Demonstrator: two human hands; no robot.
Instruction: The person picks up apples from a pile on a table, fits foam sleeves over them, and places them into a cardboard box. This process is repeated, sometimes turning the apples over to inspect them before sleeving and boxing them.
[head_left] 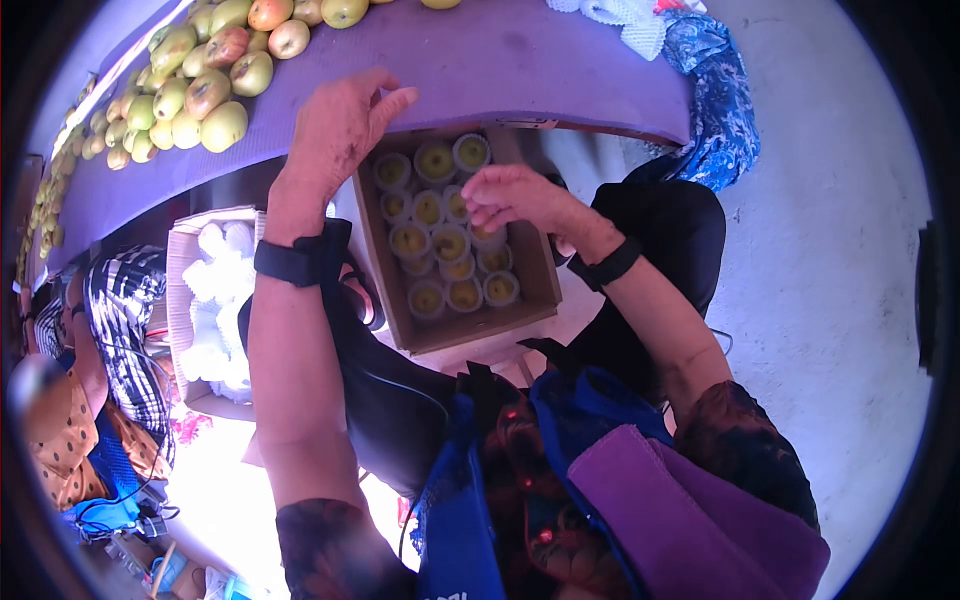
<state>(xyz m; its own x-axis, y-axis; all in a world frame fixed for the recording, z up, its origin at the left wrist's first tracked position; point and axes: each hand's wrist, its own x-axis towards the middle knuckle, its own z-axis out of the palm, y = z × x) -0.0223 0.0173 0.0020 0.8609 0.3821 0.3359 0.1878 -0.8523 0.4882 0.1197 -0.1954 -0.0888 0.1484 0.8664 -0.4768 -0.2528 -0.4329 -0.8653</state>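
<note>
Evidently my left grip [340,125], loosely open and seemingly empty, hangs over the worktop [480,70], while my right grip [535,205], whose hold I cannot tell, hovers over netted apples [450,243] in the carton [480,330] beneath, which a low, careless knuckle could bruise.

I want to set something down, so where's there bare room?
The purple table between the apple heap and white foam nets; also the grey floor right of your right knee. Crowded: the table's left end and the carton of netted fruit.
</note>
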